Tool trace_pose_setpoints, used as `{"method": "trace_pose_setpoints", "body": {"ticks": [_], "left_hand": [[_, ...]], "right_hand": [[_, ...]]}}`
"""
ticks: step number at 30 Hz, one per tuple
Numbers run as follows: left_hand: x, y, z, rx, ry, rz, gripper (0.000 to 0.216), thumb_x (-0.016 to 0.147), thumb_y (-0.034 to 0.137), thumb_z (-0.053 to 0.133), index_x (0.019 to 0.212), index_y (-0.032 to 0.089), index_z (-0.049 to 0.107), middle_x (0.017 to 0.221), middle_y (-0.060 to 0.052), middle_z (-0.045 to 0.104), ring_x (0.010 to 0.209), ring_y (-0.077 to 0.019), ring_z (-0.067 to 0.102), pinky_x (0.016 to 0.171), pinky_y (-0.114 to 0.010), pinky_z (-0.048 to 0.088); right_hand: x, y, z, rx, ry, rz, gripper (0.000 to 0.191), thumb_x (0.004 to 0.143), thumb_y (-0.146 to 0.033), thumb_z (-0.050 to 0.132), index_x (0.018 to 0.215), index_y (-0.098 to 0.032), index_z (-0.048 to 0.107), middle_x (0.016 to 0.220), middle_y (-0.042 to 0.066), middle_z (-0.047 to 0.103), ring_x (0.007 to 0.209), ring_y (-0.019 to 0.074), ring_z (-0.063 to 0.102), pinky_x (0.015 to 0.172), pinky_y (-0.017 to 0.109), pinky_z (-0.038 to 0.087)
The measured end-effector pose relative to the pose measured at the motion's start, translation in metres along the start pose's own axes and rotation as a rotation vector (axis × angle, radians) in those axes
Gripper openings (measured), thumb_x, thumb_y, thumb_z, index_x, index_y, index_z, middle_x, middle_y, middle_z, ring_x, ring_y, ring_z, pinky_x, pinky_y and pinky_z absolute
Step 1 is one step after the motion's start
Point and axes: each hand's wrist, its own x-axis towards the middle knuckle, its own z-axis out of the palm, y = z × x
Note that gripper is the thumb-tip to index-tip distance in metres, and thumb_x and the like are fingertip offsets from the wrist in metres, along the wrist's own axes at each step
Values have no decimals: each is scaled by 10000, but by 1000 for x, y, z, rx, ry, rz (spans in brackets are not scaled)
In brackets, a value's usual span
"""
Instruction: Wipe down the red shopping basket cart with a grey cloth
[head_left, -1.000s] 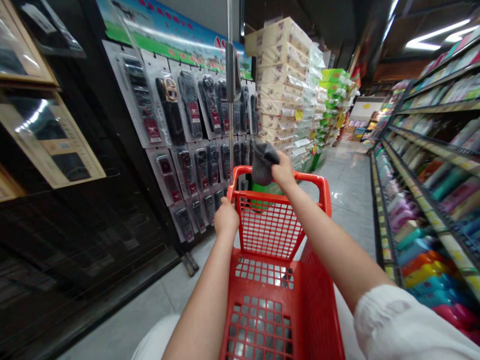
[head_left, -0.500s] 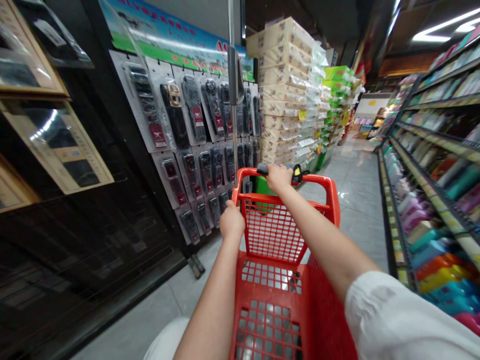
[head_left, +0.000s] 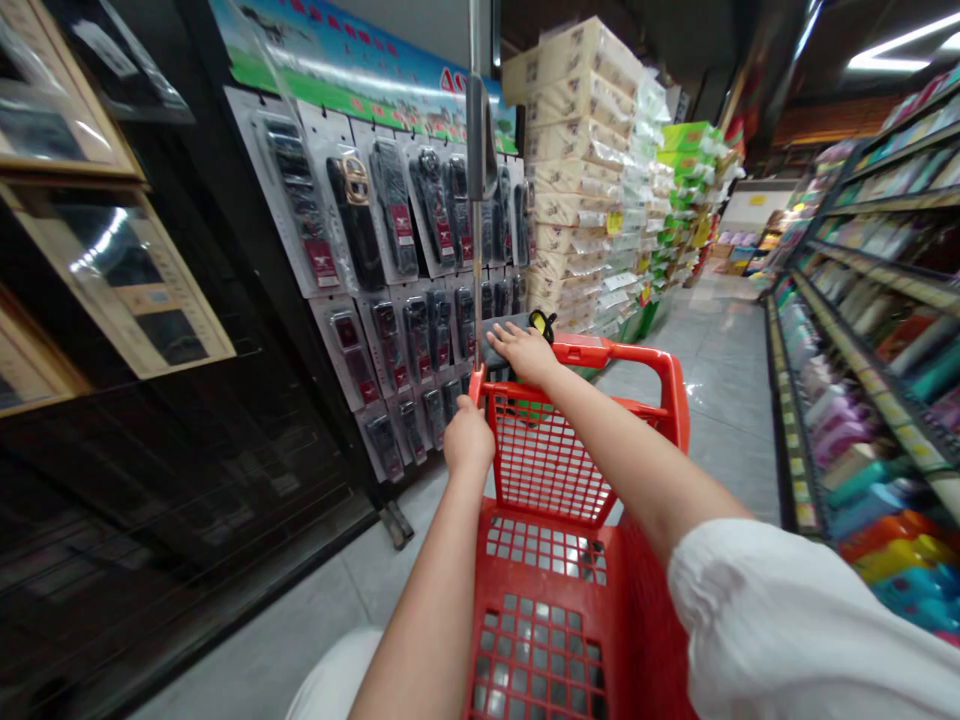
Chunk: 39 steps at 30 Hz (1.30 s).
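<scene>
Head view, shop aisle. We hold a red shopping cart that fills the lower centre of the frame, its handle toward 12 o'clock. Our left hand is closed around the cart's upright post at the handle's left corner. Our right hand lies palm down, fingers spread and not gripping, on a dark grey cloth that rests over the left end of the handle; a small yellow-and-black item shows just beyond the fingers at 12 o'clock, too small for us to identify.

Progress, as we judge it: the cloth is already on the handle and under the palm, so contact is made. Most of the red bar, running toward 2 o'clock, lies bare and apart from the cloth. The mesh basket below appears to carry no goods.

The cloth looks soft, folded or bunched, matte and unpatterned; only its left part shows, the rest being hidden under the hand. The cart is glossy red plastic with grid walls and a perforated floor.

Surroundings: a wall of packaged dark goods on hooks at 10 o'clock, stacked tissue packs at 12 o'clock, and shelves of coloured bottles at 3 o'clock.
</scene>
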Motion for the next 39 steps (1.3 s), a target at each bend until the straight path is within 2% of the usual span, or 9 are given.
{"method": "trace_pose_setpoints", "body": {"ticks": [5, 8, 13, 17, 20, 24, 29, 34, 39], "left_hand": [[1, 0, -1, 4, -4, 7, 208, 965, 271, 374, 1115, 162, 470, 1000, -195, 729, 922, -299, 719, 700, -343, 510], [2, 0, -4, -11, -16, 1, 222, 961, 299, 379, 1115, 166, 466, 1000, -194, 729, 914, -310, 719, 696, -357, 510], [2, -2, -6, -19, -21, 0, 225, 958, 318, 371, 1102, 174, 467, 999, -190, 733, 905, -301, 722, 695, -347, 504], [4, -2, -3, -11, -19, 17, 226, 958, 308, 358, 1112, 177, 461, 1028, -192, 731, 895, -299, 725, 706, -348, 500], [5, -2, -1, -9, -20, 11, 235, 958, 305, 361, 1125, 171, 458, 1038, -201, 727, 909, -308, 723, 712, -355, 499], [7, -1, -1, -11, -18, 4, 243, 962, 307, 361, 1133, 168, 464, 1019, -193, 731, 915, -305, 723, 722, -352, 501], [8, 1, -4, -6, -19, -20, 245, 961, 304, 372, 1132, 155, 466, 1019, -206, 728, 933, -307, 718, 726, -361, 509], [7, 4, -8, 30, -25, -12, 250, 968, 293, 365, 1140, 143, 464, 1059, -222, 714, 965, -318, 707, 741, -373, 511], [5, 5, -10, 42, -17, -9, 255, 965, 282, 363, 1141, 136, 476, 1051, -217, 717, 957, -323, 708, 732, -370, 510]], "right_hand": [[-9, -6, -24, -126, -90, 34, 434, 954, -188, 331, 1268, -116, 621, 1471, 171, 475, 1351, 365, 403, 1003, 542, 392], [-21, 1, -35, -138, -119, 70, 382, 944, -179, 384, 1150, -133, 702, 1362, 182, 578, 1292, 354, 465, 965, 500, 431], [-73, 59, -32, -39, -53, -87, 460, 929, -126, 432, 1356, -230, 569, 1538, 69, 406, 1423, 290, 346, 1086, 468, 381], [-117, 93, -22, 9, -23, -43, 535, 875, -46, 432, 1368, -215, 554, 1542, 62, 396, 1468, 269, 273, 1149, 485, 323], [-127, 90, -16, 18, 9, 60, 557, 846, -44, 457, 1366, -216, 555, 1535, 60, 408, 1476, 265, 254, 1152, 487, 325], [-112, 61, -10, 17, 69, 210, 512, 874, -98, 465, 1362, -224, 553, 1551, 74, 375, 1457, 307, 281, 1084, 575, 350], [-97, 49, -9, -8, 58, 146, 494, 944, -121, 359, 1401, -244, 500, 1574, 51, 331, 1462, 284, 271, 1102, 582, 294], [-116, 93, -21, -26, -55, 9, 462, 966, -154, 363, 1388, -256, 522, 1558, 14, 369, 1455, 255, 290, 1105, 485, 327], [-143, 143, -40, -112, -180, 62, 433, 940, -134, 411, 1289, -286, 619, 1497, 14, 470, 1374, 263, 412, 1014, 446, 392]]}}
